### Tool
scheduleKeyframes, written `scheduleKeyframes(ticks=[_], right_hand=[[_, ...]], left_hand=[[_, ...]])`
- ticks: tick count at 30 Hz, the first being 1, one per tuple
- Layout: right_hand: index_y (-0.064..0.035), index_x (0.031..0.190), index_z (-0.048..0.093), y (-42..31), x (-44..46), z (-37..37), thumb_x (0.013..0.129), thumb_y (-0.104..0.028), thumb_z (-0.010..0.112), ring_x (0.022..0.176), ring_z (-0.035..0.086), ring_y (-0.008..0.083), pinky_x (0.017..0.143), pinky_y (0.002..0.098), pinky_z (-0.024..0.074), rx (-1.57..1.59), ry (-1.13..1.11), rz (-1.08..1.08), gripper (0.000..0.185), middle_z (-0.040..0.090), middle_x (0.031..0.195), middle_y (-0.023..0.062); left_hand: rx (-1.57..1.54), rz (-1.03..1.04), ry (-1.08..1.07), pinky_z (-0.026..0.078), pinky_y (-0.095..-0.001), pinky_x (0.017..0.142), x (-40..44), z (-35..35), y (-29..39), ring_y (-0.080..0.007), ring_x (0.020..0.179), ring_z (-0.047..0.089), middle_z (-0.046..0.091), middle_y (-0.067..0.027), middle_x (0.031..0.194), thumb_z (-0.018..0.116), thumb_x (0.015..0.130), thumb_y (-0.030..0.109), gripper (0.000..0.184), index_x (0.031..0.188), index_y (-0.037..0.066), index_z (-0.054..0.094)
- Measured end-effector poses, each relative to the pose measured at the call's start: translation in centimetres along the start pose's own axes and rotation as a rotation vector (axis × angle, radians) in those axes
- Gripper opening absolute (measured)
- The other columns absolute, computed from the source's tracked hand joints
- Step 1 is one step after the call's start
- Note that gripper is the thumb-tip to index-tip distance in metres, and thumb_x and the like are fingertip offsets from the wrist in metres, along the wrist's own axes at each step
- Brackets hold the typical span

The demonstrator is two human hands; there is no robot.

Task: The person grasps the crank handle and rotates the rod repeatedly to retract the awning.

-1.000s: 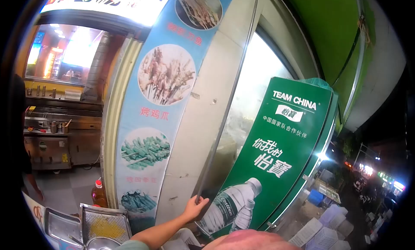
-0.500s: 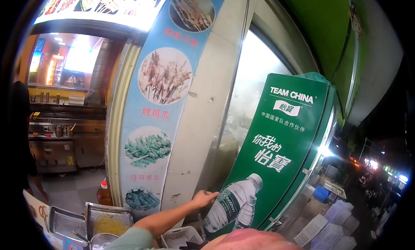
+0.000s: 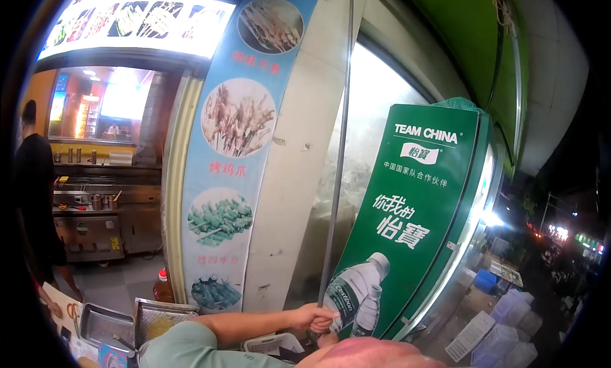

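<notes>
A long grey pole (image 3: 338, 177) rises nearly upright in front of the wall and window and runs out of view at the top. My left hand (image 3: 312, 318) is closed around its lower part, with the arm reaching in from the lower left. Just below it, my right hand (image 3: 328, 340) is also closed at the pole, partly hidden by my forearm. Behind both hands stands a green drinks fridge (image 3: 414, 177) whose side panel shows water bottles. A white plastic basket (image 3: 270, 344) sits beneath my left arm.
At the left, a person in dark clothes (image 3: 41, 196) stands by a steel kitchen counter (image 3: 95, 196). Metal trays (image 3: 105, 323), scissors (image 3: 71, 314) and a red-capped bottle (image 3: 163, 285) are at lower left. A green awning (image 3: 503, 49) hangs overhead; crates (image 3: 493, 333) stand at right.
My left hand has moved slightly right and down and now grips the pole. The pole now crosses the window. My right hand has come into view. The person at left shows more fully.
</notes>
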State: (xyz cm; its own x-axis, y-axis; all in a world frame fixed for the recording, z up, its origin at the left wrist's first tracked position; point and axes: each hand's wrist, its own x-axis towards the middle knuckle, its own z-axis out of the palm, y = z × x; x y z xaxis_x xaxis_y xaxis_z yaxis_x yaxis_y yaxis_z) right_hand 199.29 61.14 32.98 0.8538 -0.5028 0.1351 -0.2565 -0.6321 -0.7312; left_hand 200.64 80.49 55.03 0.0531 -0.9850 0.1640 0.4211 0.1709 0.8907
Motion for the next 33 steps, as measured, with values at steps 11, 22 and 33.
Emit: scheduleKeyframes(ticks=[11, 22, 33], right_hand=[[-0.0053, 0.109, 0.055, -3.3, -3.3, 4.1, 0.092, -0.023, 0.045, 0.072, 0.055, 0.0127, 0.06, 0.0276, 0.0456, 0.429, -0.372, -0.079, 0.026, 0.058, 0.087, 0.0059], [-0.0029, 0.109, 0.06, -0.8, -7.2, -5.8, 0.081, -0.033, 0.065, 0.072, 0.061, 0.0248, 0.064, 0.0401, 0.0472, 0.316, -0.53, -0.405, 0.041, 0.064, 0.082, 0.0138], [-0.0015, 0.128, 0.051, -17.1, -5.3, -21.5, 0.095, -0.019, 0.058, 0.097, 0.063, 0.0174, 0.085, 0.029, 0.0494, 1.133, -0.24, -0.316, 0.038, 0.063, 0.113, 0.0138]], left_hand=[[0.253, 0.121, 0.086, 0.028, -0.0275, 0.036, 4.4, 8.3, 2.2, -0.0122, 0.035, 0.032, 0.034, -0.0013, 0.043, 0.053, 0.097, 0.034, 0.058, 0.049, 0.009, 0.032], [0.392, -0.101, 0.234, 0.03, -0.0272, 0.04, 4.5, 4.2, -9.2, -0.0092, 0.039, 0.039, 0.042, -0.0001, 0.044, 0.055, 0.096, 0.032, 0.055, 0.049, 0.008, 0.041], [0.613, -0.201, 0.202, 0.035, -0.0265, 0.043, 6.2, 2.5, -16.7, -0.0078, 0.047, 0.045, 0.05, 0.0022, 0.052, 0.059, 0.093, 0.025, 0.039, 0.062, 0.003, 0.056]])
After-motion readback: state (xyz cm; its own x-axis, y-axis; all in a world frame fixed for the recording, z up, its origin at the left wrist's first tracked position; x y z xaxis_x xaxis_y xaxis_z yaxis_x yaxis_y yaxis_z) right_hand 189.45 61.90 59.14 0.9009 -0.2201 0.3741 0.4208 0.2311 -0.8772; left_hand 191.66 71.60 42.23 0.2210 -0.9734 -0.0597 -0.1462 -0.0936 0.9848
